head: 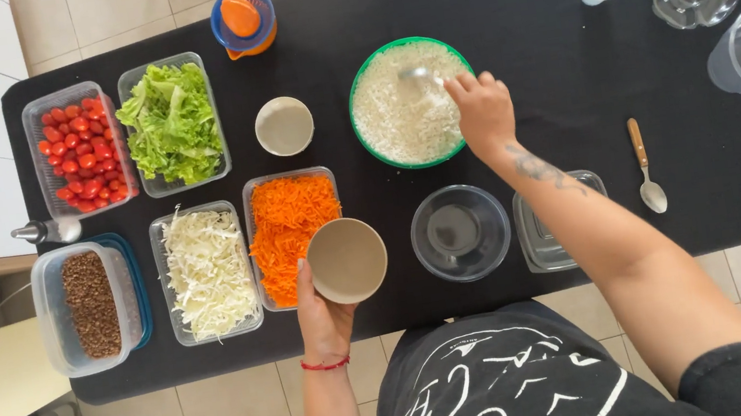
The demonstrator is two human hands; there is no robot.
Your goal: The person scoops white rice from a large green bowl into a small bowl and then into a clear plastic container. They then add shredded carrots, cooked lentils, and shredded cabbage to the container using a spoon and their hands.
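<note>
The green-rimmed bowl of rice (406,106) is sitting at the middle of the black surface (540,39), and the right hand (483,111) is reaching over its rim at about four o'clock. That hand's grip is closing narrowly on a metal spoon (415,79), whose bowl is lying in the rice near the centre.

The left hand (323,313) is holding a small beige bowl (347,260) at roughly seven o'clock from the rice, fingers wrapping under it and thumb resting along its left edge. The bowl is hanging over the front edge of the surface, just beside the tub of grated carrot (291,224).

Going outward, a clear glass bowl (461,232) is standing at six o'clock from the rice, with a clear square container (549,241) lying partly under the right forearm. A second beige bowl (284,125) is sitting at nine o'clock. Further left, tubs of lettuce (173,122), cherry tomatoes (78,150), shredded cabbage (207,271) and brown grains (91,305) are lining up. A wooden-handled spoon (645,167) is lying at four o'clock, well apart.
</note>
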